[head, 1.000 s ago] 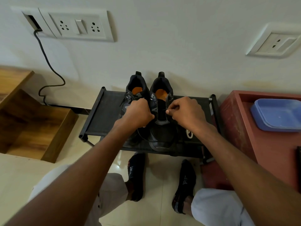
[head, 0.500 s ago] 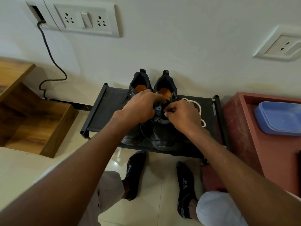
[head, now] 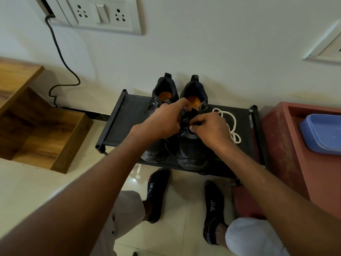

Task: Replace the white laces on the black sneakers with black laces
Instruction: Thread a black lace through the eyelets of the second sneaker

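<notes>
Nearest the camera, two feet in dark socks [head: 158, 193] stood on the pale tiled floor [head: 186, 196], just in front of a low black rack [head: 129, 122]. Both bare forearms reached forward over the rack. The left hand [head: 162, 122] and the right hand [head: 210, 130] met over the right sneaker [head: 191, 152] of a black pair; the left sneaker [head: 162, 89] stood touching it on its left, heels to the wall. Each hand's grip was clenched, fingertips pinching a black lace [head: 184, 117] at the upper eyelets of the right sneaker. A slack length of the black lace hung between the two shoes. A white lace [head: 232, 126] lay loose in loops on the rack, just right of the right hand. Right of the rack stood a red cabinet [head: 287, 145] with a blue tub [head: 321, 133] on it. At left was a wooden shelf [head: 46, 130]. On the wall behind were a socket plate [head: 103, 13] and a black cable [head: 60, 58]
</notes>
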Tool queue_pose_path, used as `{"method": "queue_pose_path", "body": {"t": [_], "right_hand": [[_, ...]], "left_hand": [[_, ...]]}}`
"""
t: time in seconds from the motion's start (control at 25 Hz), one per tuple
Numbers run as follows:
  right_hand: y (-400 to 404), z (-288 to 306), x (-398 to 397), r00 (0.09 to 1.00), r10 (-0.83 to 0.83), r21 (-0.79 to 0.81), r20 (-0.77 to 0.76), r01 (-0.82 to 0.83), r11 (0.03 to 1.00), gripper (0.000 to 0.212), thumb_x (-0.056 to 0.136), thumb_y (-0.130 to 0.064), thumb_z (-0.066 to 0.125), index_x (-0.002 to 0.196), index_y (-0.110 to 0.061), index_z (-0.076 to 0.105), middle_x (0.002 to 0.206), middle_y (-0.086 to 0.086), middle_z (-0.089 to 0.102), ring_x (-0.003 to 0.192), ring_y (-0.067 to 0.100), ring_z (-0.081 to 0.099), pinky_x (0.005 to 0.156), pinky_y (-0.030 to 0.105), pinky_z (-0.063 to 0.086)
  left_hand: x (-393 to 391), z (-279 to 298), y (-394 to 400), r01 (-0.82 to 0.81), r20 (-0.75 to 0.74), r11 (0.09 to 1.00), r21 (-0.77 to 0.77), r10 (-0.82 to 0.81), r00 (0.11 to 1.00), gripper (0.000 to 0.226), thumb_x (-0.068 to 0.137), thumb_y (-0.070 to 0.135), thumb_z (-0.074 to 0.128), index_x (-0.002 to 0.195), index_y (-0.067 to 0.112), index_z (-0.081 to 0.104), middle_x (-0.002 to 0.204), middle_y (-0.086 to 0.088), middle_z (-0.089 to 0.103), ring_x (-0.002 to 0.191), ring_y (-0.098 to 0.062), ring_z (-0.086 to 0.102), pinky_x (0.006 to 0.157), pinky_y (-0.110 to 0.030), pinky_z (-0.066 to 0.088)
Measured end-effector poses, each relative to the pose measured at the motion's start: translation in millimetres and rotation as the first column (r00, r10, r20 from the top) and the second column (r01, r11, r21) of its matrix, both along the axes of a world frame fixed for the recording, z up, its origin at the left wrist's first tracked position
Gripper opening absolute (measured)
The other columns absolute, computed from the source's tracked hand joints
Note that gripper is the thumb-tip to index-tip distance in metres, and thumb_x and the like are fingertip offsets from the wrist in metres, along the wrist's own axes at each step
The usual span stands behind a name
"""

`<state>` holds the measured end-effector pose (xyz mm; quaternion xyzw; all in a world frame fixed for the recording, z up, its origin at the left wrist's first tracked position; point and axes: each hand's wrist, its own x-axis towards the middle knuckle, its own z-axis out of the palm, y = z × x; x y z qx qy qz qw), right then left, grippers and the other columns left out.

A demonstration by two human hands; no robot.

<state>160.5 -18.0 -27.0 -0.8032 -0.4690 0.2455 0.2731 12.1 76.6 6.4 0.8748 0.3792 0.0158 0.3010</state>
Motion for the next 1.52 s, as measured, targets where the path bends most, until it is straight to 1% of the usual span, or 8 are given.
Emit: {"method": "queue_pose_path", "body": {"t": [0.16,0.56,0.76,0.92,1.04,1.2,1.36,1.52], "right_hand": [[-3,-1,-9,0.974,0.003,0.043,0.227,-0.013,0.999,0.016,0.097,-0.030,0.071,0.111,-0.032,0.079,0.098,-0.008,0.077,0.089,0.017,0.072,0.075,0.037,0.060],[10,9,-2,0.983,-0.025,-0.115,-0.181,0.004,0.993,0.029,0.096,-0.008,0.062,0.088,-0.030,0.078,0.094,-0.006,0.074,0.093,0.016,0.069,0.090,0.043,0.061],[10,23,4,0.977,0.047,-0.165,-0.207,-0.082,0.983,0.020,0.095,-0.014,0.067,0.108,-0.025,0.078,0.098,-0.002,0.074,0.090,0.017,0.069,0.087,0.041,0.061],[6,25,5,0.961,0.161,-0.097,0.225,-0.142,0.985,0.032,0.091,-0.035,0.077,0.120,-0.023,0.069,0.115,0.004,0.063,0.100,0.022,0.063,0.081,0.037,0.055],[11,22,2,0.937,0.182,0.063,0.298,-0.210,0.976,0.033,0.087,-0.040,0.081,0.115,-0.025,0.072,0.117,0.005,0.056,0.108,0.023,0.055,0.085,0.038,0.052],[15,14,0,0.951,0.257,0.091,0.173,-0.275,0.957,0.015,0.090,-0.040,0.080,0.101,-0.030,0.083,0.094,0.001,0.070,0.087,0.017,0.067,0.071,0.026,0.047],[17,25,0,0.997,0.047,0.331,0.056,-0.063,0.942,0.018,0.088,-0.034,0.083,0.104,-0.025,0.084,0.094,-0.006,0.068,0.080,0.006,0.063,0.073,0.022,0.050],[16,49,-2,0.993,0.019,0.568,-0.117,0.051,0.821,0.009,0.089,-0.021,0.082,0.098,-0.021,0.083,0.092,-0.005,0.065,0.081,0.001,0.062,0.073,0.012,0.047]], "left_hand": [[1,-8,4,-0.099,0.006,0.995,-0.011,0.099,0.995,0.029,0.089,0.002,0.063,0.113,0.016,0.055,0.099,-0.007,0.070,0.093,-0.027,0.067,0.084,-0.051,0.059],[5,-10,-4,-0.166,0.040,0.986,0.030,0.165,0.985,0.009,0.089,0.018,0.081,0.093,0.016,0.073,0.091,0.001,0.070,0.087,-0.016,0.065,0.077,-0.033,0.054],[11,-5,-13,-0.186,0.121,0.978,0.092,0.174,0.977,0.009,0.088,0.007,0.074,0.082,0.013,0.072,0.082,-0.003,0.071,0.080,-0.020,0.067,0.075,-0.038,0.059],[7,14,1,-0.196,0.190,0.980,-0.030,0.198,0.961,0.009,0.089,0.008,0.075,0.083,0.013,0.071,0.083,-0.003,0.074,0.079,-0.017,0.071,0.070,-0.034,0.058],[3,29,9,-0.213,0.414,0.871,-0.442,0.410,0.813,0.007,0.099,0.004,0.064,0.092,0.002,0.062,0.092,-0.015,0.077,0.083,-0.027,0.076,0.070,-0.034,0.064],[-2,45,25,0.127,0.543,0.536,-0.834,0.760,0.358,0.016,0.106,0.009,0.048,0.092,0.013,0.054,0.081,-0.004,0.064,0.071,-0.017,0.060,0.062,-0.027,0.046],[-12,38,27,-0.211,0.473,0.840,-0.501,0.469,0.745,0.015,0.106,0.020,0.056,0.109,0.010,0.066,0.069,0.004,0.052,0.053,-0.007,0.045,0.050,-0.022,0.037],[-18,42,13,0.101,0.274,0.793,-0.600,0.085,0.958,0.034,0.094,0.046,0.067,0.105,0.014,0.070,0.065,0.005,0.044,0.054,-0.011,0.035,0.048,-0.022,0.032]]}}
